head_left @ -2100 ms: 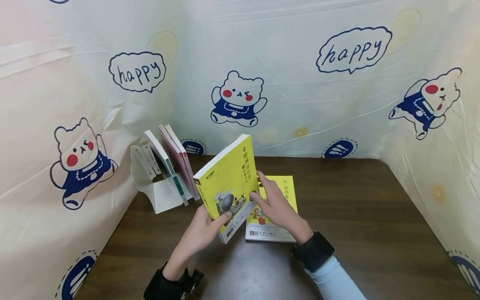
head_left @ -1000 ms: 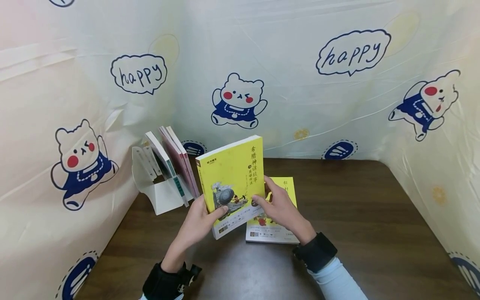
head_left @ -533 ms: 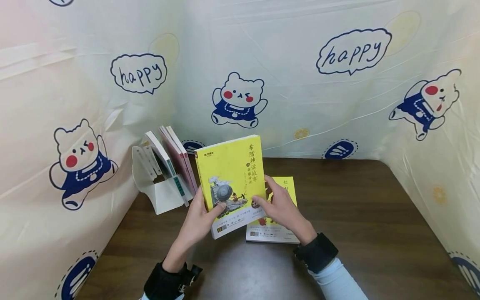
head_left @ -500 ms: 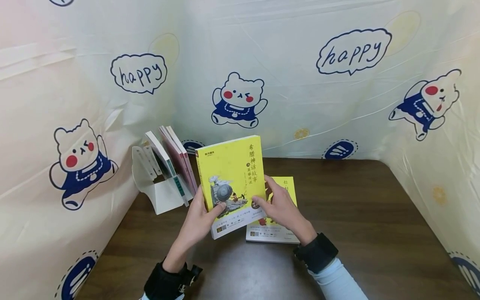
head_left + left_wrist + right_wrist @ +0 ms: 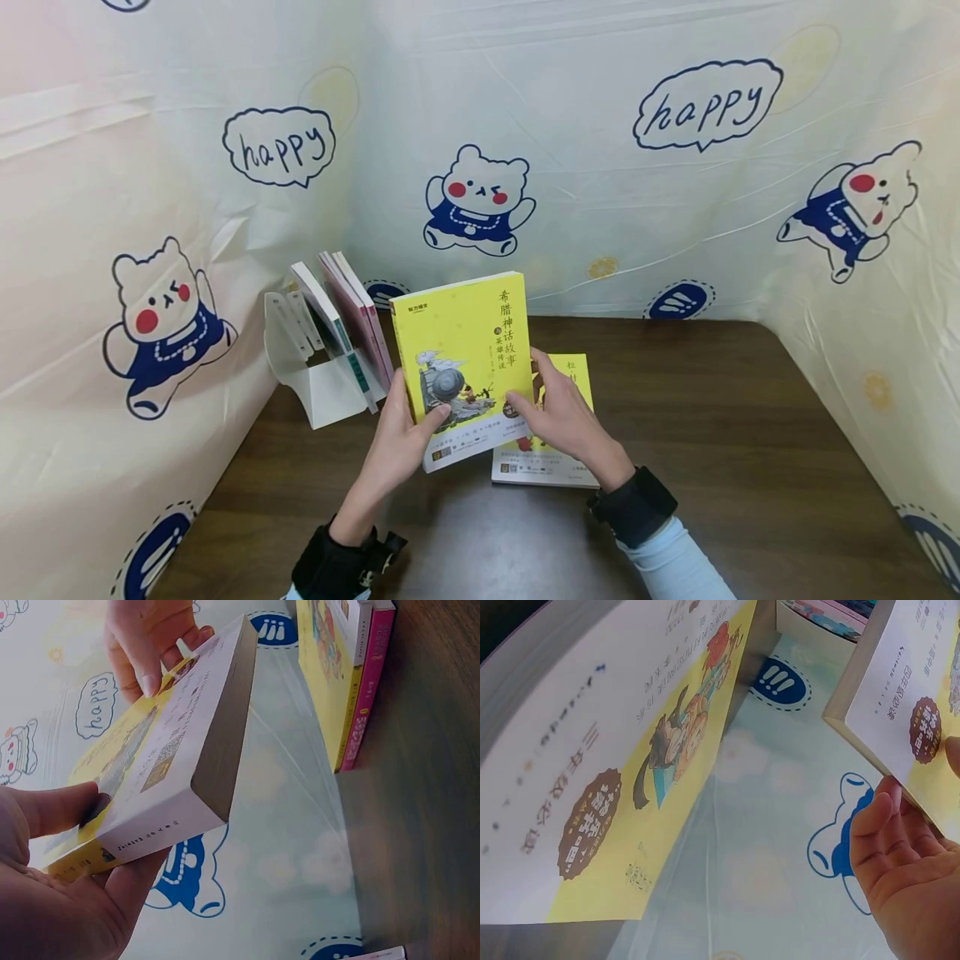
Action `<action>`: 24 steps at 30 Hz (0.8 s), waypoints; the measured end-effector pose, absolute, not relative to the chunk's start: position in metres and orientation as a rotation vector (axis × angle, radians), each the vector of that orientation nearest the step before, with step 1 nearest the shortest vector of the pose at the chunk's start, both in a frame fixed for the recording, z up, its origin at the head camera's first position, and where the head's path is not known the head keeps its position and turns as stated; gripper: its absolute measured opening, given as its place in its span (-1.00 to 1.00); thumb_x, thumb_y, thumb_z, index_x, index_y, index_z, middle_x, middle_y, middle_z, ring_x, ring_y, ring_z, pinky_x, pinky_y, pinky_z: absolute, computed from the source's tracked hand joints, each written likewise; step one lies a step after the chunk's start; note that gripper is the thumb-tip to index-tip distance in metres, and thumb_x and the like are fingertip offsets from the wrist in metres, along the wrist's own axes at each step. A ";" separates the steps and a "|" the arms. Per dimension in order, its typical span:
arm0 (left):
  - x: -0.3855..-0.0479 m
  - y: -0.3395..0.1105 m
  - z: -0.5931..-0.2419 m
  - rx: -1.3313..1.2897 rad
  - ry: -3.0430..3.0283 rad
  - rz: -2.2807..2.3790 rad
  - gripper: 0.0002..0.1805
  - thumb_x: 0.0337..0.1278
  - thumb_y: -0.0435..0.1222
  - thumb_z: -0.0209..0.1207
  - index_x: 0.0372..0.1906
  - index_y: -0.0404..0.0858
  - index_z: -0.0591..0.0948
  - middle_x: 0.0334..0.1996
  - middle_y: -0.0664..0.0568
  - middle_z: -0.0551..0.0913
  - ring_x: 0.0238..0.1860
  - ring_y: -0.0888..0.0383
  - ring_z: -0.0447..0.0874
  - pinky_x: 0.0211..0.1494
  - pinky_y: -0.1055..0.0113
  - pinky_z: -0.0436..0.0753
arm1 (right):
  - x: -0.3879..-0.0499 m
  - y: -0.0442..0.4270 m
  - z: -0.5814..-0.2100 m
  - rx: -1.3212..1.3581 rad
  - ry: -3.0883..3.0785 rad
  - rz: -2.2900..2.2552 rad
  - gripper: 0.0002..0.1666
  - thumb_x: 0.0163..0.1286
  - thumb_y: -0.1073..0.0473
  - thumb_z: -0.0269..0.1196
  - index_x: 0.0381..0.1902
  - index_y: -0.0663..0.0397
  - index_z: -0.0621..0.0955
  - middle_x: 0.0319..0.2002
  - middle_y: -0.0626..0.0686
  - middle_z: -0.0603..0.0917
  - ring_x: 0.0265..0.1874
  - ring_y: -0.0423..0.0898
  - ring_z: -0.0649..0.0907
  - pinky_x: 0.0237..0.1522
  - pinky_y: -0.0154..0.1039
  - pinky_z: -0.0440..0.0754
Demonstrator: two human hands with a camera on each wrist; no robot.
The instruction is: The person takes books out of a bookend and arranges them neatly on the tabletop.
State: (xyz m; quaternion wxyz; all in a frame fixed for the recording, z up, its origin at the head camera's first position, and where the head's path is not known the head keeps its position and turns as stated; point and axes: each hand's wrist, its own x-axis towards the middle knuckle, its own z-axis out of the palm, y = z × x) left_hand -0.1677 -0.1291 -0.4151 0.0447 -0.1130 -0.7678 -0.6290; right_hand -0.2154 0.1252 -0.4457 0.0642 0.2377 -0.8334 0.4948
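Observation:
A yellow paperback book (image 5: 457, 342) with a steam-train picture and a white lower band is held up, tilted, above the table. My left hand (image 5: 393, 446) grips its lower left side, thumb on the cover and fingers behind the spine. On the right edge, my right hand (image 5: 566, 421) pinches it, thumb on the front. Below and partly hidden lies another yellow book (image 5: 543, 473). The left wrist view shows a pink-spined book (image 5: 367, 697) stacked against that lying book. In the right wrist view the held book (image 5: 896, 682) appears beside my right-hand fingers.
A white book rack (image 5: 333, 404) stands at the back left, with several books (image 5: 352, 308) leaning in it. The brown table (image 5: 720, 433) has a printed curtain (image 5: 585, 200) behind it and at both sides.
Over the first second both hands turned the held book so its cover faces the head camera more squarely. Since then it has hardly moved. The lying book has stayed in place.

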 end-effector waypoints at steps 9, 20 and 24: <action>-0.172 -0.127 -0.419 -0.313 -2.319 -1.950 -0.26 0.41 -0.56 0.21 0.52 -0.11 0.20 0.22 -0.16 0.58 0.11 -0.14 0.74 0.05 -0.01 0.75 | -0.213 0.126 -0.444 0.705 -2.548 1.472 -0.07 0.50 0.13 0.34 0.67 -0.10 0.16 0.09 -0.10 0.60 -0.20 -0.07 0.62 -0.35 -0.18 0.59; -0.176 -0.125 -0.423 -0.325 -2.376 -1.913 -0.22 0.43 -0.53 0.20 0.57 -0.03 0.15 0.23 -0.11 0.55 0.10 -0.08 0.74 0.09 -0.01 0.74 | -0.208 0.128 -0.446 0.675 -2.548 1.519 -0.06 0.51 0.20 0.31 0.68 -0.05 0.11 0.20 -0.02 0.61 -0.06 -0.10 0.67 -0.12 -0.07 0.68; -0.179 -0.123 -0.421 -0.360 -2.419 -1.900 -0.19 0.45 -0.52 0.16 0.58 -0.01 0.06 0.25 -0.10 0.50 0.13 -0.07 0.72 0.13 -0.08 0.71 | -0.207 0.129 -0.446 0.669 -2.549 1.488 -0.07 0.51 0.19 0.30 0.69 -0.06 0.11 0.19 -0.03 0.61 -0.05 -0.09 0.65 -0.09 -0.05 0.64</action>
